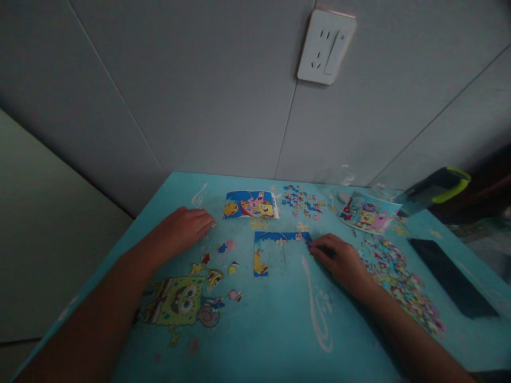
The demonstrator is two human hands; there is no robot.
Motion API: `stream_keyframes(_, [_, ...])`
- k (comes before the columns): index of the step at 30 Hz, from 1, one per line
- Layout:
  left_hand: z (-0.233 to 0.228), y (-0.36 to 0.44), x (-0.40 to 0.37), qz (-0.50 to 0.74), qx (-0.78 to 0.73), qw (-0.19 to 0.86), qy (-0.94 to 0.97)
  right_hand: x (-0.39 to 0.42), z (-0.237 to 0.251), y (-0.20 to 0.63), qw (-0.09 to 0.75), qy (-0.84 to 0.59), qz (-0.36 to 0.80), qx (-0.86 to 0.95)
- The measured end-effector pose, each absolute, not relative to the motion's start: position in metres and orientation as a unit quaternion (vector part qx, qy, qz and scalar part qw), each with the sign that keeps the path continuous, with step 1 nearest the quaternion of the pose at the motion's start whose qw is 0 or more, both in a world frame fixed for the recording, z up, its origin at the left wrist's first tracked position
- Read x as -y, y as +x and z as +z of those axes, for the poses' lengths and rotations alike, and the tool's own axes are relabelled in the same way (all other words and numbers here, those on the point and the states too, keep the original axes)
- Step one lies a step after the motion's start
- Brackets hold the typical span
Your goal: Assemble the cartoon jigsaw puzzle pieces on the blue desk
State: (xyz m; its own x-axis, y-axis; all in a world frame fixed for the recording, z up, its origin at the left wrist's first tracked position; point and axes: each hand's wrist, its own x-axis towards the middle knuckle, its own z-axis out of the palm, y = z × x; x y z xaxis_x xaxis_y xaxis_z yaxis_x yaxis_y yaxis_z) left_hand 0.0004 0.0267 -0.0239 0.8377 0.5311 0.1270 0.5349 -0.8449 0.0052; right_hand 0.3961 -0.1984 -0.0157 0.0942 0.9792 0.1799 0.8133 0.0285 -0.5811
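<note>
A partly joined jigsaw puzzle lies mid-table, a blue strip along its top and a yellow-and-blue strip down its left side. My right hand is at the puzzle's upper right corner, thumb and fingers pinched on a small puzzle piece that they mostly hide. My left hand rests on the table to the left, its fingers stretched out and holding nothing. Loose pieces are scattered between it and the puzzle. Behind the puzzle lies a picture card with a cartoon starfish and sponge.
Loose blue puzzle pieces lie at the back, with a larger multicoloured pile right of my right arm. Farther right are another picture card, a dark flat slab and a black-and-green object. The wall borders the table's back.
</note>
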Motion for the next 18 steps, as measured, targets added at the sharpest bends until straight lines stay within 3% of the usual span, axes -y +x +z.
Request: stream_keyframes(18, [-0.0236, -0.0020, -0.0285, -0.022, 0.271, 0.038, -0.962, 0.1940, -0.0148, 0.3981, 0.299, -0.682, 0.186, 0.641])
